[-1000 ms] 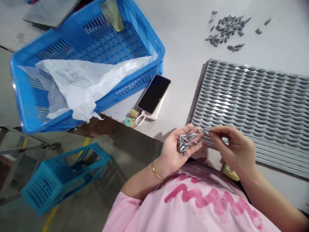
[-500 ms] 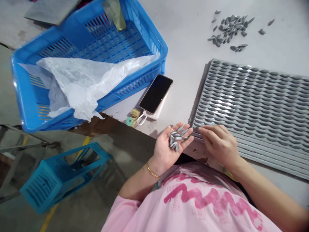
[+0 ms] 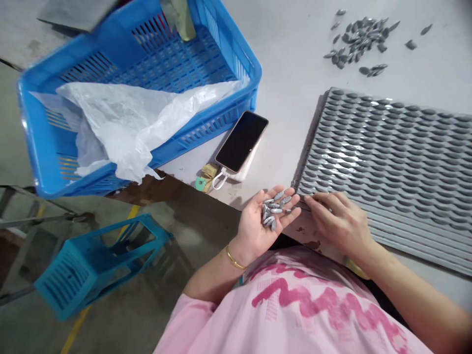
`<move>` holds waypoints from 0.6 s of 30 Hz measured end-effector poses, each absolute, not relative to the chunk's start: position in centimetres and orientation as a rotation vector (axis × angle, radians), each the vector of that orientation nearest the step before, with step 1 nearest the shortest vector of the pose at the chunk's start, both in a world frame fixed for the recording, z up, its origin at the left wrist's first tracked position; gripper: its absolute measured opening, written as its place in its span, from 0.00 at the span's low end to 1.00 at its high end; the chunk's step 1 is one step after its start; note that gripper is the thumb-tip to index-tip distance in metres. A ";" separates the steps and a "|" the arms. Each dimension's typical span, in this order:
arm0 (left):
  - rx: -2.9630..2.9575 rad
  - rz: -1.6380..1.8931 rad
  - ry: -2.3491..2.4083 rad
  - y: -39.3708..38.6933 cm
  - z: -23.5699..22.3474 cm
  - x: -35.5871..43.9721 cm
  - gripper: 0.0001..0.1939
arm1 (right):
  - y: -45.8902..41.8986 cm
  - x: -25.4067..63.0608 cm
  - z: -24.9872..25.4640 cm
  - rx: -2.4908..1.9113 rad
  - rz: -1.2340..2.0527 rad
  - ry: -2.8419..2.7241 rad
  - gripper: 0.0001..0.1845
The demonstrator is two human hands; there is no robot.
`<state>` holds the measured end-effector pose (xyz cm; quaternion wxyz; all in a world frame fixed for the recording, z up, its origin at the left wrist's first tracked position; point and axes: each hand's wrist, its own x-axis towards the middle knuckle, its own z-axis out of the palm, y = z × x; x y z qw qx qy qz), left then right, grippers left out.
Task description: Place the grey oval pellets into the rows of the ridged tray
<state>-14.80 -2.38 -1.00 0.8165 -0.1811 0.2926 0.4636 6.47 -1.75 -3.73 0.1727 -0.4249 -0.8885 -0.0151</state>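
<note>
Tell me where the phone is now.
In the head view, the phone lies left of the ridged tray, beside the blue basket's near right corner.

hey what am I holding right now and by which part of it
Your left hand holds small grey pieces from underneath, on its open palm and fingers. Whether your right hand pinches one at the ridged tray cannot be told.

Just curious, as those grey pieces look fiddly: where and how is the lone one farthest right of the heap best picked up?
Probably by its middle, pinched across the long sides between thumb and fingertip, coming from above. The lone piece is slim, narrows toward its ends and lies on the table apart from the heap, leaving both sides free.
</note>
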 end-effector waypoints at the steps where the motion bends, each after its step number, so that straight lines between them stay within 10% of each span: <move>1: -0.384 0.988 0.620 -2.4 -1.0 -14.8 0.18 | -1.8 6.5 -3.6 -1.214 -0.012 -2.514 0.17; 18: -0.374 1.011 0.630 -2.6 -0.5 -14.1 0.20 | -4.3 4.1 -1.5 -1.411 0.965 -1.754 0.09</move>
